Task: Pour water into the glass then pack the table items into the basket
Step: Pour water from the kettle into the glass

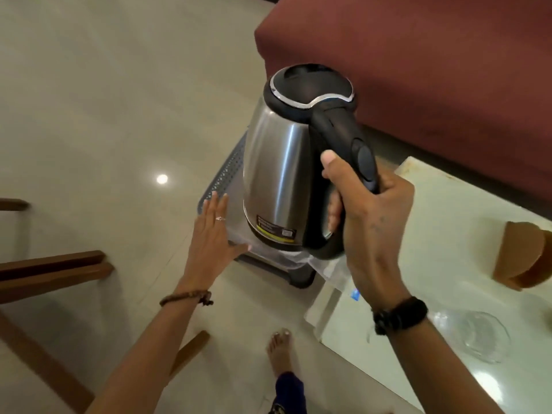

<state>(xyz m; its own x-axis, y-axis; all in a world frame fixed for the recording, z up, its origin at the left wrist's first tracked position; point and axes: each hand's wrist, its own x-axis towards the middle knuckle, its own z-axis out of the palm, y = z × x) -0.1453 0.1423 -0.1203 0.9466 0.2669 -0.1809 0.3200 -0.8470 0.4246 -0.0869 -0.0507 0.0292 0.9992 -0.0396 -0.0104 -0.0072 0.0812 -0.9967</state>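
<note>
A steel electric kettle (pixel 277 162) with a black lid and handle hangs in the air above a grey perforated basket (pixel 222 177) that stands on the floor. My right hand (pixel 367 213) grips the kettle's black handle. My left hand (pixel 213 231) reaches out with straight fingers and rests on the basket's near rim, where a clear plastic sheet (pixel 286 261) lies. A clear glass dish (pixel 485 336) sits on the white table (pixel 448 210) at the lower right. The basket's inside is mostly hidden behind the kettle.
A maroon sofa (pixel 418 55) fills the upper right behind the basket. A brown wedge-shaped object (pixel 522 255) sits on the table's right side. Wooden chair legs (pixel 50 267) stand at the left. My bare foot (pixel 280 351) is on the tiled floor.
</note>
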